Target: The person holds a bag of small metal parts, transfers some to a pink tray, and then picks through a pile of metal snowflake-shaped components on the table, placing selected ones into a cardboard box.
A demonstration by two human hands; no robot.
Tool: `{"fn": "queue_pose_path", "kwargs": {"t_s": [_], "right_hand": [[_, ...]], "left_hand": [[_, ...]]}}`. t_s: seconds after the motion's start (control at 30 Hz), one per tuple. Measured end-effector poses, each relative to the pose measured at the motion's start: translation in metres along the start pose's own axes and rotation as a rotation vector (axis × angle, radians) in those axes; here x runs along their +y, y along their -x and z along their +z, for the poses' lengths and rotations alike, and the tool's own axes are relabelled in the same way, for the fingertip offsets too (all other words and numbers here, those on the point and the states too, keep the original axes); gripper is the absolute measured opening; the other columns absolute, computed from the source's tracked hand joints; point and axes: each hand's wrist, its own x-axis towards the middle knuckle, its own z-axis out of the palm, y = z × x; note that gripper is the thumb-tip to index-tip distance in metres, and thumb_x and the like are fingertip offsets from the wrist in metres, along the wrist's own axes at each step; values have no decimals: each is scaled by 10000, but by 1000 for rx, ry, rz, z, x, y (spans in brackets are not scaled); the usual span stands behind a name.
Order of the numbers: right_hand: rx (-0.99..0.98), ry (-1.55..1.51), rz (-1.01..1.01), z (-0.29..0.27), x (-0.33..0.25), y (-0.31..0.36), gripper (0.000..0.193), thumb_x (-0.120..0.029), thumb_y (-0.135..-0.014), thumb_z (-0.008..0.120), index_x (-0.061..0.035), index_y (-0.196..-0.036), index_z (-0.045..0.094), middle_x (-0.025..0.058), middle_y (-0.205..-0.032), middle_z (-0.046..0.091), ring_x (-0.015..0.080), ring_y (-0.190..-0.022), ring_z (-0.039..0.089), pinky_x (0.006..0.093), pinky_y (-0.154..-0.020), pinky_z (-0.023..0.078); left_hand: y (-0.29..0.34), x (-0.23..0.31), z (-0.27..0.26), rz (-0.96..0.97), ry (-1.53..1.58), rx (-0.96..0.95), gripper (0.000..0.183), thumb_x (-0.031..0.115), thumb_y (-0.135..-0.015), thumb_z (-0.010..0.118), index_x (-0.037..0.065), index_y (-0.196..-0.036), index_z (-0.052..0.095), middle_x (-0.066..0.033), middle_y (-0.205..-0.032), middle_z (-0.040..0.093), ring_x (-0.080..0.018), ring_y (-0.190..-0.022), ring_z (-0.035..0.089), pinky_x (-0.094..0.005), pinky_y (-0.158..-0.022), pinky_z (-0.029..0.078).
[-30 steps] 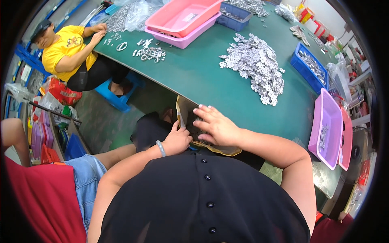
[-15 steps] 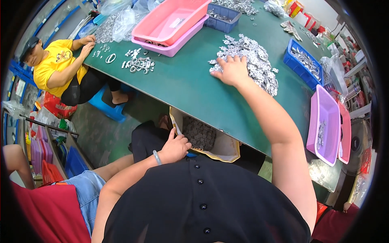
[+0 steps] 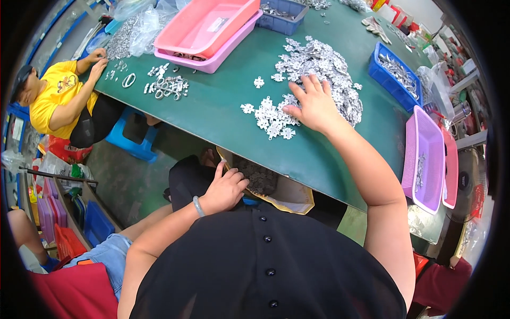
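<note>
Silver flower-shaped metal pieces (image 3: pixel 321 61) lie heaped on the green table (image 3: pixel 212 109). My right hand (image 3: pixel 314 105) rests on the heap's near-left side, fingers spread, gripping nothing that shows. A smaller cluster of the same pieces (image 3: pixel 273 121) lies just left of that hand, with a few singles apart from it. Below the table edge, my left hand (image 3: pixel 225 189) is at the rim of an open yellow-edged sack (image 3: pixel 297 198) with a dark mass of small pieces inside. Its fingers are bent over the rim and appear to grip it.
Stacked pink trays (image 3: pixel 212 66) and a grey-blue bin (image 3: pixel 281 18) stand at the back. On the right are a blue bin (image 3: pixel 396 77) of metal parts and a purple basket (image 3: pixel 425 159). A person in yellow (image 3: pixel 64 101) sits at the far left, near loose rings (image 3: pixel 169 87).
Some pieces have come away from the heap toward the near left, spreading on the table. My right hand has moved slightly nearer to me. My left hand stays at the sack's rim.
</note>
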Motion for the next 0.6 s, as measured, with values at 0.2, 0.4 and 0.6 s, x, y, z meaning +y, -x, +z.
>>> {"fn": "queue_pose_path", "kwargs": {"t_s": [0.2, 0.4, 0.6], "right_hand": [[-19, -260, -70, 6, -9, 11, 532, -446, -883, 575, -65, -1253, 542, 183, -1276, 525, 365, -1292, 405, 571, -1074, 251], [58, -206, -279, 2, -7, 22, 317, -257, -814, 669, -78, -1067, 602, 101, -1101, 578, 301, -1142, 519, 527, -1033, 324], [36, -86, -287, -9, -8, 32, 64, -102, -761, 615, -59, -807, 618, 67, -881, 559, 249, -926, 543, 439, -929, 374]], "left_hand": [[-1, 1, -9, 42, 77, 108, 376, 141, -722, 711, 86, -1081, 616, -60, -1068, 583, -247, -1120, 518, -537, -1067, 258], [-21, 2, -49, 138, 156, 515, 267, 70, -731, 673, 74, -996, 642, -65, -892, 598, -241, -848, 581, -452, -943, 373], [-75, -15, -80, -51, 102, 489, 383, 170, -791, 674, 46, -1143, 588, -114, -1110, 558, -290, -1016, 535, -459, -948, 345]]}}
